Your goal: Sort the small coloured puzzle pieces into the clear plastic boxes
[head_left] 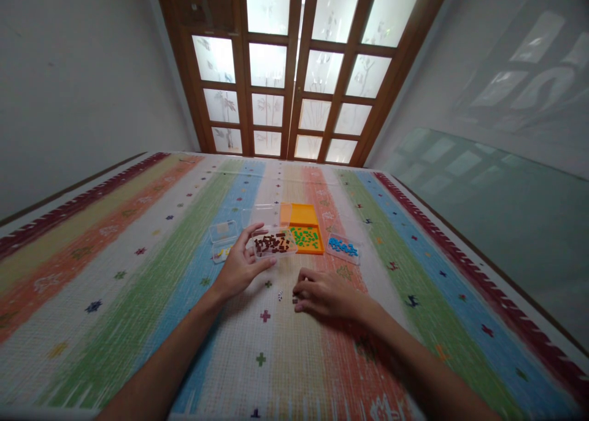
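Observation:
My left hand (242, 261) curves round the left end of a clear plastic box (291, 253), thumb along the near side and fingers at the far side. Many small dark brown pieces (272, 243) lie in that box. Over the tablecloth, my right hand (324, 293) is closed in a pinch, with a small brownish piece (295, 299) at its fingertips. Just left of those fingertips lie a few tiny white-and-dark pieces (280, 296), too small to name.
Behind the brown pieces stands an open orange box (321, 249) with green pieces. To its right is a clear box (358, 261) of blue pieces. A small clear box (215, 258) with yellow pieces sits partly behind my left hand. A striped tablecloth (285, 366) covers the table.

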Tool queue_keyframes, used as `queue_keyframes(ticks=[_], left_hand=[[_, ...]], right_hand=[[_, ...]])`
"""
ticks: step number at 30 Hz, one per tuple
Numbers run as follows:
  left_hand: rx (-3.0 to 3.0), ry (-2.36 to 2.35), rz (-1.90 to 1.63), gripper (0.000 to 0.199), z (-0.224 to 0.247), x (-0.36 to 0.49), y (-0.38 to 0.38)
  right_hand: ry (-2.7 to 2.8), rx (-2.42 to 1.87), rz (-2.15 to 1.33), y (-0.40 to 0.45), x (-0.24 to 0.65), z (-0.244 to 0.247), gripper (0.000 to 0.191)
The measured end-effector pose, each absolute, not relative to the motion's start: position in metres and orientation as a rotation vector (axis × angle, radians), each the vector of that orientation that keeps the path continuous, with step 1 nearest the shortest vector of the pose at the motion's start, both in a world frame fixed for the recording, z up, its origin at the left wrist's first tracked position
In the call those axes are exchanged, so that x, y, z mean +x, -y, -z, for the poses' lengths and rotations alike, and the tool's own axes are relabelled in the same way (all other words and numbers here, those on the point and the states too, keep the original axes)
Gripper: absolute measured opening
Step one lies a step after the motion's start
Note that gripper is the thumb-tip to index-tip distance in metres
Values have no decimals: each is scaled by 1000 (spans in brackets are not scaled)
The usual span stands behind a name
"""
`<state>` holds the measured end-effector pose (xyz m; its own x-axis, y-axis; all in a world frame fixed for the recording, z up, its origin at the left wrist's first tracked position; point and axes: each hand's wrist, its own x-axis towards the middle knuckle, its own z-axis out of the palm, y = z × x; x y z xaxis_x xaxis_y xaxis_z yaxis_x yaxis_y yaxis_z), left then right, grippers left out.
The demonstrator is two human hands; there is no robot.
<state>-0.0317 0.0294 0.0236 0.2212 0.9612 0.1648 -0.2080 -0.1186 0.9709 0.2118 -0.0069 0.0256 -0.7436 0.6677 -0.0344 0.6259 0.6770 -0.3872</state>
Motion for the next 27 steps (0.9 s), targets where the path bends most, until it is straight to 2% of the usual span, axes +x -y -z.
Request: queue_keyframes(ticks=[9,19,27], left_hand=[[1285,-817,-1220,73,-26,-31,-29],[1254,-811,-1224,74,-26,-30,-28],[1272,-831,-1207,74,-26,-30,-27]], right_hand=[[2802,-1104,-578,12,206,-31,19],[2889,-1304,-137,24,185,-18,21],[2836,-1282,-201,17,193,-20,17]])
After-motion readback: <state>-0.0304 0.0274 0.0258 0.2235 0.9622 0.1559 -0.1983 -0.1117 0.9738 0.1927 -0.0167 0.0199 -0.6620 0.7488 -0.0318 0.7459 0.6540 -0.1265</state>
